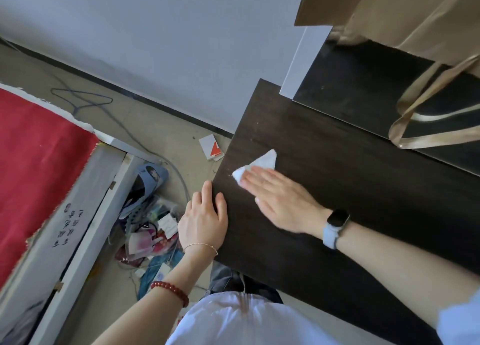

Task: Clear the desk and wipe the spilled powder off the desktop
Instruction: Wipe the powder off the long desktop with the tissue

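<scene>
Nearest the lens, a white gathered shirt hem, then 2 bare forearms reaching out over the dark brown wood-grain desktop. Left hand at the desk's left edge, fingers loosely spread, thumb side hooked over the rim, holding nothing, seemingly bracing. Right hand, with a pale-blue-strapped smartwatch at the wrist, flat and open, palm pressing down on a small white folded tissue near the desktop's left edge; no pinch, only downward pressure. A few pale powder specks just beside the tissue's left corner.

Probably light, soft and limp, that tissue: apt to crumple or tear if dragged hard, likely to slide out from under the fingers unless pressed through its middle. Best held flat under the fingertips, sweeping towards the edge. A beige paper bag with ribbon handles on the raised black shelf, well apart.
</scene>
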Demonstrator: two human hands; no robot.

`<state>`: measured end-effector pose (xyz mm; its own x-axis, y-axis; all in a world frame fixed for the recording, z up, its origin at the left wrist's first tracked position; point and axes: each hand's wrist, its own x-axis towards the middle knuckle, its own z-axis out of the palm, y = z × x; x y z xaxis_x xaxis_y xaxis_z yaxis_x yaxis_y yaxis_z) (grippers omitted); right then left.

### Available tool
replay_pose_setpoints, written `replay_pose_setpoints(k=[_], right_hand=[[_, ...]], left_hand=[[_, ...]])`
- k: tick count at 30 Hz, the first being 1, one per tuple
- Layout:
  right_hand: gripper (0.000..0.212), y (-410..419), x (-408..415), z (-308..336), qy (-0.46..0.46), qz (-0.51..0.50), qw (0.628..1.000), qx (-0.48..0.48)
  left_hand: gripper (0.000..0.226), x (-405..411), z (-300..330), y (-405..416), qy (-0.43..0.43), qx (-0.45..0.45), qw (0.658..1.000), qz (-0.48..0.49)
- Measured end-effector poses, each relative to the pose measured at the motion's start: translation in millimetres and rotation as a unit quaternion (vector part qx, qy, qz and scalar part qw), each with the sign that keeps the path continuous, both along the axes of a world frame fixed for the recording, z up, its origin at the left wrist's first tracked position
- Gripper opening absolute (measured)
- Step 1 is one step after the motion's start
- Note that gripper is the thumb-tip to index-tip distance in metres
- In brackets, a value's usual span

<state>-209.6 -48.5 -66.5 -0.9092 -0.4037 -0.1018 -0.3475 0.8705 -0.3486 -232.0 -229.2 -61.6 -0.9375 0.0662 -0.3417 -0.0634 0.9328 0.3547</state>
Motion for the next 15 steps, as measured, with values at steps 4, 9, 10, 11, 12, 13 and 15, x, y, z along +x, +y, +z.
replay_pose_setpoints(k=[4,9,10,11,12,13,15], right_hand=[[0.047,40.6,-91.9,-5.8,0.007,-0.182,0.983,0.013],[0.051,-4.0,-80.2,-9.3,0.038,-0.164,0.986,-0.004],[0.051,-17.7,-53.3,-9.6,0.039,-0.108,0.993,-0.011],[0.050,-27.4,-27.1,-7.9,0.027,-0.059,0.998,-0.018],[0.050,-30.6,-8.1,-4.6,0.013,-0.019,1.000,-0.020],[0.050,-24.7,-2.5,-2.6,-0.001,0.000,1.000,-0.021],[0.052,-6.4,-26.9,0.9,0.005,-0.022,1.000,0.005]], left_hand=[[0.042,-0.1,1.5,-0.1,-0.001,-0.001,1.000,0.000],[0.041,-1.1,0.8,-1.4,-0.011,0.009,1.000,0.005],[0.041,-1.4,1.1,-1.9,-0.013,0.013,1.000,0.008],[0.041,-1.5,1.1,-2.6,-0.015,0.016,1.000,0.012],[0.041,-1.5,1.1,-3.3,-0.017,0.019,1.000,0.014],[0.041,-0.7,0.4,-4.1,-0.019,0.024,0.999,0.016],[0.042,0.2,0.8,-5.6,-0.022,0.036,0.999,0.017]])
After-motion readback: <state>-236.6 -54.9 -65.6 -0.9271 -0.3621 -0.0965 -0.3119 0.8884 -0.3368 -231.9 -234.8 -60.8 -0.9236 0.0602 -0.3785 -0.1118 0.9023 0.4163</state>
